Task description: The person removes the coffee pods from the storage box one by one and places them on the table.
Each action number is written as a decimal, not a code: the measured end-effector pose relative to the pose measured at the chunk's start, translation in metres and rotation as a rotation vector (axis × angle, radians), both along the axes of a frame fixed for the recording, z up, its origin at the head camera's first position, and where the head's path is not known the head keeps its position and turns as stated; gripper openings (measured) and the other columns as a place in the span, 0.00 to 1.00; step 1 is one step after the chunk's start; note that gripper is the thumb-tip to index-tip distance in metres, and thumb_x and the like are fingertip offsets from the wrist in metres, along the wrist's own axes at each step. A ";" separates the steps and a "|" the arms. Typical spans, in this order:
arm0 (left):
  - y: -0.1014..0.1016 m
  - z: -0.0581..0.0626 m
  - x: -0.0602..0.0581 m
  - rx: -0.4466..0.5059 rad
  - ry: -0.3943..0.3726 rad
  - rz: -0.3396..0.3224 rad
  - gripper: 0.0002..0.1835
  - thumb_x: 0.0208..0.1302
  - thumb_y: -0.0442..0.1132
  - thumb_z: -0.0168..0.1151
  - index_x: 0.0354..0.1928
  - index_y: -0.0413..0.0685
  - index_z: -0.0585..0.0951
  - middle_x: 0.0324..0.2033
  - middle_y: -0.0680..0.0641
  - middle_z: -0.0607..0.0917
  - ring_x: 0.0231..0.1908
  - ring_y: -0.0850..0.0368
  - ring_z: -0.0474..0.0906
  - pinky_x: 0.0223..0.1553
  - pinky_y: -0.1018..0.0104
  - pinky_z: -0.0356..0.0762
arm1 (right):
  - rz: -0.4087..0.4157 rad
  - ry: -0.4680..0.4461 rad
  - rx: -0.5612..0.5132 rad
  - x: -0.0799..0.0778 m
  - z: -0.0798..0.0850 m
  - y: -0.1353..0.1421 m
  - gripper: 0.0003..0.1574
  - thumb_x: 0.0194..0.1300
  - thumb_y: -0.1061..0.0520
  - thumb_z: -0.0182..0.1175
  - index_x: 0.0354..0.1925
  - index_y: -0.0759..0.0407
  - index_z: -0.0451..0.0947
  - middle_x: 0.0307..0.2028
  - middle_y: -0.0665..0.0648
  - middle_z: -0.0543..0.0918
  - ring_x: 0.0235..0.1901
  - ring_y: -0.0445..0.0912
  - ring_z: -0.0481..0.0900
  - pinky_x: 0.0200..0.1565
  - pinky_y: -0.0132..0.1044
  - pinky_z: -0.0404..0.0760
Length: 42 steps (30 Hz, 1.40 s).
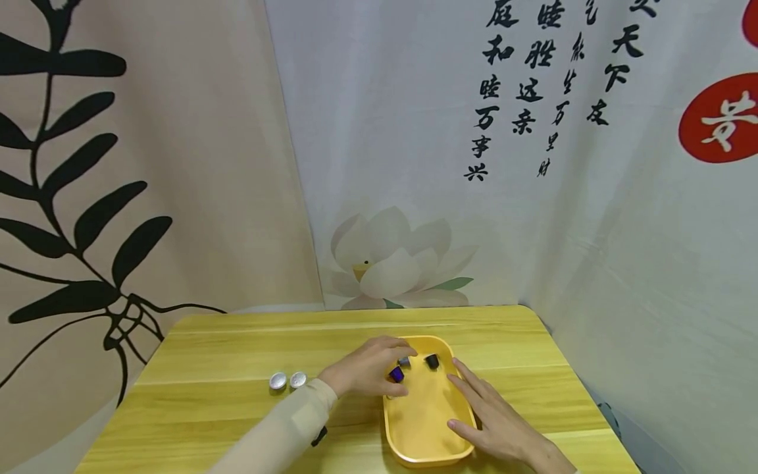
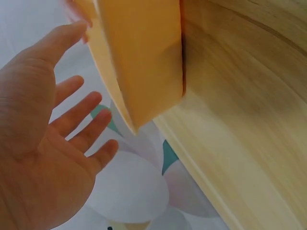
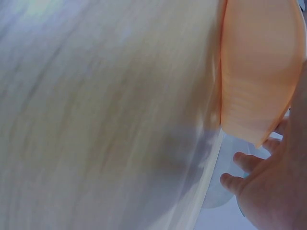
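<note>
A yellow tray point(image 1: 429, 421) lies on the table with a few small pieces inside. A black piece point(image 1: 432, 361) sits near its far end, and a purple one point(image 1: 396, 374) and a grey-blue one point(image 1: 404, 362) lie by the left side. My left hand point(image 1: 370, 368) reaches over the tray's left rim, its fingers spread and slightly bent around those two pieces. In the left wrist view, nothing shows in that hand point(image 2: 57, 143). Along the right rim, my right hand point(image 1: 494, 418) holds its fingers spread, with fingertips at or over the edge; contact is unclear.
Two round silver-topped pieces, one left point(image 1: 277, 381) and one right point(image 1: 298, 380), stand on the wooden table point(image 1: 225, 355) left of the tray. A black object point(image 1: 320, 436) is partly hidden by my left forearm. Behind the table hangs a printed curtain point(image 1: 408, 158).
</note>
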<state>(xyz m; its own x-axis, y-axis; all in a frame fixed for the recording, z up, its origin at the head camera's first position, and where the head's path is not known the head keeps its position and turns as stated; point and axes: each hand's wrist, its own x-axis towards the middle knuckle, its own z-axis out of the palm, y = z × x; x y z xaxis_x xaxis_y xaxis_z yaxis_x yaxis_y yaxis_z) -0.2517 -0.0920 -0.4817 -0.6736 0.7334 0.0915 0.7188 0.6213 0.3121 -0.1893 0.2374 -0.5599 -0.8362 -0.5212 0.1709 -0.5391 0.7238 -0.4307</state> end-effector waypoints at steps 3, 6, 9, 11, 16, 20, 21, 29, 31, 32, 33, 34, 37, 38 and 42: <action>0.004 -0.003 -0.002 -0.028 0.039 -0.018 0.33 0.71 0.51 0.81 0.73 0.48 0.84 0.67 0.48 0.89 0.64 0.52 0.88 0.74 0.46 0.83 | 0.005 0.005 -0.001 0.000 -0.001 0.000 0.48 0.84 0.36 0.64 0.88 0.54 0.63 0.93 0.55 0.54 0.85 0.60 0.68 0.71 0.68 0.82; 0.006 -0.007 -0.004 -0.061 0.072 -0.011 0.31 0.69 0.50 0.81 0.70 0.49 0.86 0.62 0.50 0.91 0.57 0.58 0.90 0.72 0.47 0.84 | 0.007 0.010 -0.003 0.000 -0.001 0.000 0.48 0.84 0.36 0.64 0.88 0.53 0.63 0.93 0.55 0.54 0.84 0.60 0.69 0.71 0.67 0.82; 0.007 -0.011 -0.004 -0.102 0.098 0.016 0.30 0.69 0.51 0.81 0.69 0.50 0.87 0.62 0.51 0.92 0.56 0.60 0.90 0.72 0.46 0.83 | 0.008 0.026 0.001 0.000 0.000 0.000 0.48 0.84 0.37 0.65 0.88 0.53 0.63 0.92 0.57 0.55 0.84 0.61 0.69 0.70 0.67 0.83; 0.008 -0.012 -0.004 -0.123 0.102 0.034 0.29 0.69 0.51 0.81 0.69 0.51 0.88 0.61 0.52 0.92 0.55 0.61 0.90 0.72 0.44 0.83 | 0.010 0.040 0.005 0.001 0.000 0.000 0.48 0.84 0.37 0.65 0.88 0.53 0.64 0.92 0.58 0.55 0.84 0.61 0.70 0.70 0.66 0.83; 0.008 -0.017 -0.005 -0.147 0.072 0.063 0.25 0.71 0.51 0.80 0.67 0.55 0.89 0.61 0.53 0.92 0.52 0.63 0.89 0.70 0.43 0.81 | 0.011 0.055 0.005 0.001 -0.001 0.000 0.47 0.84 0.37 0.65 0.88 0.54 0.65 0.92 0.58 0.56 0.83 0.61 0.71 0.69 0.64 0.84; 0.007 -0.019 -0.005 -0.141 0.042 0.076 0.21 0.71 0.49 0.80 0.63 0.57 0.91 0.59 0.55 0.92 0.49 0.65 0.87 0.67 0.44 0.81 | 0.016 0.063 0.002 0.001 -0.002 -0.001 0.47 0.84 0.38 0.65 0.88 0.53 0.64 0.92 0.59 0.56 0.82 0.61 0.71 0.69 0.64 0.85; 0.006 -0.019 -0.005 -0.137 0.036 0.078 0.20 0.71 0.49 0.81 0.62 0.57 0.91 0.58 0.55 0.92 0.48 0.66 0.87 0.66 0.44 0.80 | 0.017 0.066 0.002 0.001 -0.002 -0.001 0.47 0.84 0.38 0.65 0.88 0.53 0.64 0.92 0.59 0.56 0.82 0.61 0.71 0.69 0.64 0.85; 0.006 -0.022 -0.008 -0.119 0.030 0.065 0.07 0.69 0.46 0.79 0.45 0.59 0.92 0.46 0.55 0.91 0.36 0.69 0.74 0.56 0.53 0.76 | 0.011 0.060 -0.003 0.000 -0.002 -0.001 0.47 0.83 0.38 0.66 0.88 0.55 0.65 0.92 0.59 0.56 0.82 0.61 0.71 0.69 0.64 0.85; 0.007 -0.023 -0.009 -0.124 0.037 0.062 0.06 0.67 0.46 0.79 0.44 0.60 0.92 0.44 0.57 0.91 0.35 0.70 0.72 0.54 0.56 0.74 | 0.010 0.055 -0.005 0.000 -0.002 -0.001 0.47 0.83 0.38 0.66 0.88 0.55 0.64 0.92 0.58 0.56 0.83 0.61 0.71 0.70 0.64 0.84; 0.008 -0.023 -0.009 -0.128 0.038 0.059 0.06 0.66 0.45 0.79 0.43 0.60 0.92 0.42 0.58 0.91 0.34 0.70 0.72 0.53 0.57 0.73 | 0.008 0.048 -0.007 0.000 -0.001 -0.001 0.48 0.83 0.38 0.66 0.88 0.54 0.64 0.92 0.57 0.55 0.83 0.60 0.71 0.70 0.63 0.84; 0.009 -0.024 -0.009 -0.131 0.034 0.055 0.06 0.65 0.45 0.79 0.41 0.59 0.92 0.39 0.58 0.91 0.33 0.70 0.71 0.52 0.57 0.72 | 0.006 0.040 -0.008 0.000 -0.002 -0.001 0.48 0.83 0.38 0.66 0.88 0.54 0.64 0.92 0.57 0.55 0.83 0.60 0.70 0.70 0.63 0.84; 0.009 -0.024 -0.009 -0.135 0.030 0.055 0.06 0.64 0.45 0.80 0.41 0.59 0.92 0.37 0.59 0.91 0.33 0.70 0.72 0.52 0.57 0.72 | 0.004 0.032 -0.009 0.000 -0.002 -0.001 0.48 0.83 0.37 0.65 0.88 0.53 0.64 0.93 0.56 0.54 0.84 0.60 0.70 0.71 0.63 0.84; 0.011 -0.025 -0.009 -0.143 0.000 0.064 0.07 0.63 0.45 0.81 0.42 0.60 0.93 0.36 0.63 0.92 0.35 0.72 0.78 0.55 0.56 0.74 | -0.002 0.021 -0.012 0.000 -0.002 0.000 0.48 0.84 0.37 0.65 0.89 0.53 0.63 0.93 0.55 0.53 0.84 0.59 0.69 0.72 0.63 0.83; 0.012 -0.025 -0.009 -0.145 -0.016 0.067 0.08 0.63 0.45 0.81 0.43 0.60 0.93 0.36 0.63 0.93 0.36 0.72 0.80 0.57 0.55 0.75 | -0.004 0.017 -0.014 0.000 -0.002 0.000 0.48 0.84 0.37 0.65 0.89 0.52 0.63 0.93 0.54 0.53 0.84 0.58 0.68 0.72 0.63 0.83; 0.014 -0.024 -0.009 -0.151 -0.074 0.079 0.13 0.63 0.46 0.83 0.50 0.62 0.94 0.43 0.65 0.95 0.46 0.71 0.88 0.64 0.51 0.78 | -0.001 0.040 -0.011 0.000 -0.002 0.000 0.47 0.84 0.37 0.65 0.88 0.52 0.64 0.92 0.56 0.55 0.84 0.60 0.70 0.71 0.64 0.84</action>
<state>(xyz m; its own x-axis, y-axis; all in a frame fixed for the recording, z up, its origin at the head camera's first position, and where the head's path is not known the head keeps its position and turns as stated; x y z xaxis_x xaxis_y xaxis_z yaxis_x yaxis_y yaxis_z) -0.2604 -0.0780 -0.5059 -0.7303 0.6798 -0.0679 0.6445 0.7185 0.2614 -0.1889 0.2373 -0.5620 -0.8289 -0.5186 0.2095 -0.5555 0.7195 -0.4168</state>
